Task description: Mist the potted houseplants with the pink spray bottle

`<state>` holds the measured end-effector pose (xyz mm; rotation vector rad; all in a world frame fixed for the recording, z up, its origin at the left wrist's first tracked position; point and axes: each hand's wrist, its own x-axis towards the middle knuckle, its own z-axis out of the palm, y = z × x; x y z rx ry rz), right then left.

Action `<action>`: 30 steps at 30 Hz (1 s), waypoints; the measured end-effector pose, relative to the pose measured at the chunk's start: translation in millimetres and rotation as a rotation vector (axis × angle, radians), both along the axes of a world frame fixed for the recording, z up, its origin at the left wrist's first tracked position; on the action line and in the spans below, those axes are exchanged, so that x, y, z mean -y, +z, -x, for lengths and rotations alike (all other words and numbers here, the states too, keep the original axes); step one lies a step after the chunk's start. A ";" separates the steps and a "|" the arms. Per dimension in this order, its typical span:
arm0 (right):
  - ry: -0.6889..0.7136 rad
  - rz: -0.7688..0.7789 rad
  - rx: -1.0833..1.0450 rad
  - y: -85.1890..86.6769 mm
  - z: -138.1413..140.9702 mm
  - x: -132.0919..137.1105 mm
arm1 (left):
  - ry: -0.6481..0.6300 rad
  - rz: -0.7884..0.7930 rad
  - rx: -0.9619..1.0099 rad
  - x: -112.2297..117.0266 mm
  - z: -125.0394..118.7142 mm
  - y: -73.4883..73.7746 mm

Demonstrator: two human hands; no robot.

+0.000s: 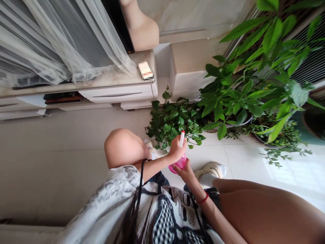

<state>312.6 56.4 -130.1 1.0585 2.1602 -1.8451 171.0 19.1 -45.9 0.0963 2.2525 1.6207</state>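
I am crouched over a pink spray bottle with a white and red spray head. My left hand is closed around the bottle's neck and spray head. My right hand, with a red band at the wrist, grips the bottle's pink body from below. The bottle sits just in front of a low, bushy green pot plant on the floor, its head close to the leaves.
A taller plant with large leaves and more pots stand to the right. A white low cabinet with a sheer curtain over it is at the back left. Pale floor tiles spread around my knees.
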 end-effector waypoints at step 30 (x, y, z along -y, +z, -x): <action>0.044 -0.073 0.044 -9.2 -3.9 -7.9 | 0.278 0.118 0.079 15.5 -17.8 -27.3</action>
